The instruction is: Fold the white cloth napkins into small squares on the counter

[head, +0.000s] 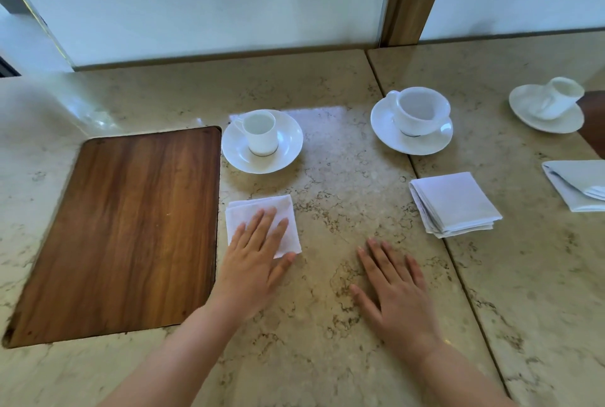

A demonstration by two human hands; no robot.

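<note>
Napkin (262,223), white, folded to small square, flat on marble desk (327,308), just right of inset wood panel (124,229), in front of small cup on saucer (262,141). Left hand (255,262) flat on top, fingers (258,229) straight and released, pressing near half of cloth; thumb at near right corner. Right hand (396,295) palm-down on bare desk, well right of napkin, fingers spread, released, touching no cloth. Stack of folded napkins (455,203) further right, across desk seam, near wider cup and saucer (412,121). 1 more folded napkin (576,184) at right edge, partly cut off. 3rd cup and saucer (546,105) far right, blurred.
</note>
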